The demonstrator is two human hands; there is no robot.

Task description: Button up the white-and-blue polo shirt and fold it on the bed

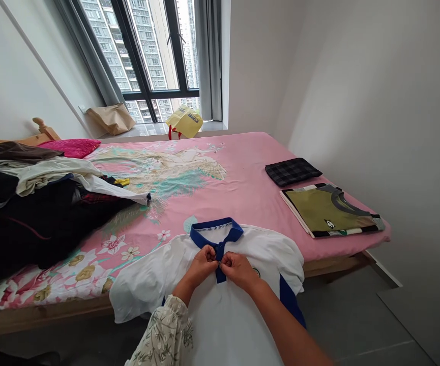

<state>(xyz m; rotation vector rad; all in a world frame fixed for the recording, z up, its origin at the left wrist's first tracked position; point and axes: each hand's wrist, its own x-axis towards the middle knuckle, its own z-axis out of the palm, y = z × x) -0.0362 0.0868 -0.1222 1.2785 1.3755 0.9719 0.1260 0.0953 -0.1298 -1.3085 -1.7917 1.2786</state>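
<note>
A white polo shirt (269, 254) with a blue collar (215, 230) lies face up over the near edge of the bed, its lower part hanging off. My left hand (203, 264) and my right hand (238, 268) meet at the blue button placket (220, 277) just below the collar. Both hands are closed in a pinch on the placket, fingertips almost touching each other. A floral sleeve covers my left forearm.
The pink floral bed sheet (235, 188) covers the bed. A heap of dark and light clothes (32, 203) fills the left side. A folded olive shirt (330, 211) and a folded dark checked cloth (292, 171) lie at the right. A yellow bag (184, 122) sits on the windowsill.
</note>
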